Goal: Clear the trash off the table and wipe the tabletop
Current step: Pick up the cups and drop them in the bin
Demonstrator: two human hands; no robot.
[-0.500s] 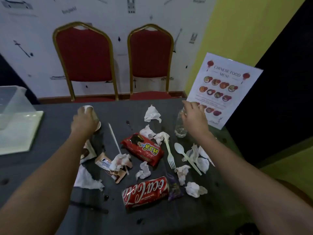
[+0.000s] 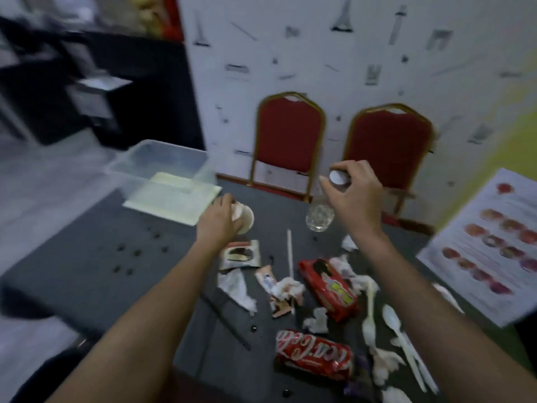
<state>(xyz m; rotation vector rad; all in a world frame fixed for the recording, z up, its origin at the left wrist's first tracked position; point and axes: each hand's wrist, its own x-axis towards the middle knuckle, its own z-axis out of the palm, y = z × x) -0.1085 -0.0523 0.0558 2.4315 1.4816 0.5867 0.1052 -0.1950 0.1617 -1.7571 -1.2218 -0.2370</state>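
Two red chairs [image 2: 290, 135] [image 2: 388, 141] with gold frames, side by side behind the far edge of the menu sheet's [image 2: 488, 245] table. Patterned white wall [image 2: 363, 53] behind the chairs; yellow wall section [image 2: 517, 117] right of them; dark furniture [image 2: 96, 91], blurred, left of them.

Crumpled tissues [image 2: 290, 287], red wrappers [image 2: 331, 287], flattened Coca-Cola can [image 2: 313, 354], plastic cutlery [image 2: 392, 318] litter grey table [image 2: 101, 271]
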